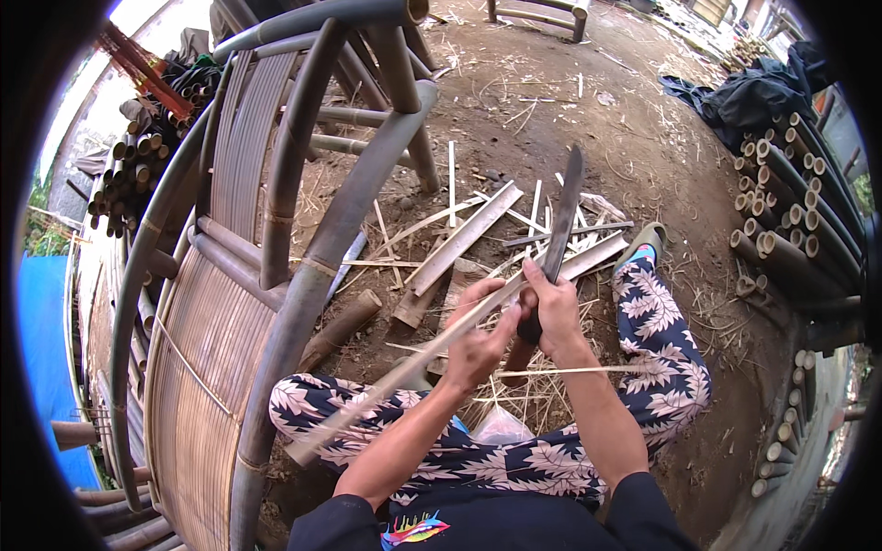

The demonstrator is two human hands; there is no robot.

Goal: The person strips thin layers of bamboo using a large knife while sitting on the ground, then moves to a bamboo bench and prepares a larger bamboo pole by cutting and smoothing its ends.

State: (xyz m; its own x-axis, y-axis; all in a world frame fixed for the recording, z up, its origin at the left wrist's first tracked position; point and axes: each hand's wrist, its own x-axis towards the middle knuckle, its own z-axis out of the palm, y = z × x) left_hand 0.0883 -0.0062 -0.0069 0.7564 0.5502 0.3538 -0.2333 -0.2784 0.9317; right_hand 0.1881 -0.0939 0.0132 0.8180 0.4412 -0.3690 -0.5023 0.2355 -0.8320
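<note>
Bare brown earth (533,101) is littered with pale slivers (452,184). On the left, much of the space is taken up by a bamboo chair (193,386), its curved arm standing close beside the work; beyond it, bundled dark poles (133,174) and a blue tarpaulin (41,340) are seen. On the right, cut bamboo poles (781,202) are stacked, with dark cloth (753,96) draped near them. Over the patterned trousers (661,340), a long bamboo strip (395,376) is clasped by the left grip (476,342), slanted across the left leg. A knife (567,202) is grasped by its dark handle in the right grip (554,308), its blade pointed up and away, just beside the strip's far end. The right forearm (602,427) is crossed by a thin strand (588,370). Nearby, a split bamboo length (466,237) and a short bamboo tube (342,329) are strewn.
</note>
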